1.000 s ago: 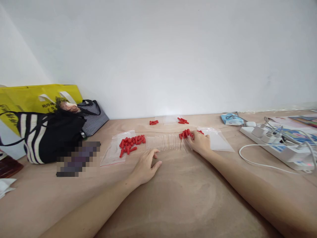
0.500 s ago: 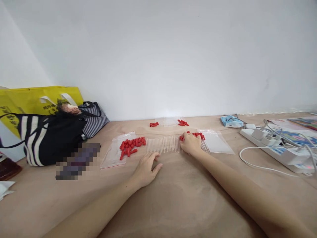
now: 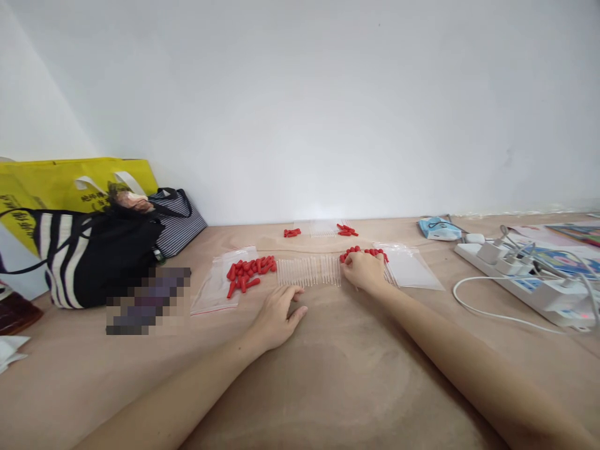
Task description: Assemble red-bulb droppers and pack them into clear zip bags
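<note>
My right hand rests over the right part of a row of thin clear dropper tubes, its fingers bent together; what they grip is hidden. Red rubber bulbs form a row just beyond that hand, at the far ends of the tubes. Near the front of the row's left part, my left hand lies on the table, thumb and fingers apart, holding nothing. A loose pile of red rubber bulbs is to its upper left, partly on a clear zip bag.
Another clear bag lies right of the tubes. Smaller groups of red bulbs sit near the wall. A white power strip with chargers and cables is at right. A black bag and a yellow bag stand left.
My right hand has shifted slightly toward me and right, and more of the red bulb row shows beyond it. My left hand has stayed in place.
</note>
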Motion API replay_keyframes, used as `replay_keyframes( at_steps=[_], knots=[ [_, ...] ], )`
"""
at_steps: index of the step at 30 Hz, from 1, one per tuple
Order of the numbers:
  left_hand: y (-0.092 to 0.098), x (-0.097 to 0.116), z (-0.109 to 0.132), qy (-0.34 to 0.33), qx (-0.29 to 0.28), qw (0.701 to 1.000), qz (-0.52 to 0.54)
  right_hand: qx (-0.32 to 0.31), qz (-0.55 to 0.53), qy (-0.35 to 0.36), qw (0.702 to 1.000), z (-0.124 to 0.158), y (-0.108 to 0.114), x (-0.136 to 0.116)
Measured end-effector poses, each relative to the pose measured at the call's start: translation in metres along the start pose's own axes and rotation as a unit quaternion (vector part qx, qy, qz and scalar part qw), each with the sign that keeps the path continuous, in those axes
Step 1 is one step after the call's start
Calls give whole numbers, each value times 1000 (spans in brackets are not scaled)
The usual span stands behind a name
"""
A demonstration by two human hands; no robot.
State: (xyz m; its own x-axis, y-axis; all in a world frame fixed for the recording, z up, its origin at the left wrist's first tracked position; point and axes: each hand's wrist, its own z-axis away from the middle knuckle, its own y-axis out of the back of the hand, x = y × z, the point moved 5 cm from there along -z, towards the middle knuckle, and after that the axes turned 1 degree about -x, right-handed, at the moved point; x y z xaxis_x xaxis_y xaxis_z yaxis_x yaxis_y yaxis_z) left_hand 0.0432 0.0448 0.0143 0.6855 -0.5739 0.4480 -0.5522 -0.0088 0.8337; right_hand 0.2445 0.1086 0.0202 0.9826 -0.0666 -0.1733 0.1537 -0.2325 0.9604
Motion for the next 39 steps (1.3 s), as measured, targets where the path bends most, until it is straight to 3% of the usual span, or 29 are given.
replay_keyframes(
  at_steps=[9,13,15,21,26,30,34,39],
  knots=[
    [2,-3,0,5,11,999,-42,-75,19,-18,997,-10,-9,-15],
    [33,-29,-5,60,90,967,-231,-92,8,-20,996,-11,-12,-16],
    [48,-47,-7,90,91,949,-287,-90,5,-20,996,-10,-10,-17],
    [59,-80,-11,80,67,952,-287,-38,-22,5,999,-1,3,-17],
    [54,-59,-10,30,108,976,-185,41,-116,141,982,27,10,-15],
    [34,-29,-5,32,81,996,-31,63,-158,268,948,55,6,-14],
    [13,-14,-1,25,52,997,59,57,-149,317,935,73,1,-15],
    [7,-7,0,-22,0,997,71,43,-160,344,924,79,-2,-19]
  ],
)
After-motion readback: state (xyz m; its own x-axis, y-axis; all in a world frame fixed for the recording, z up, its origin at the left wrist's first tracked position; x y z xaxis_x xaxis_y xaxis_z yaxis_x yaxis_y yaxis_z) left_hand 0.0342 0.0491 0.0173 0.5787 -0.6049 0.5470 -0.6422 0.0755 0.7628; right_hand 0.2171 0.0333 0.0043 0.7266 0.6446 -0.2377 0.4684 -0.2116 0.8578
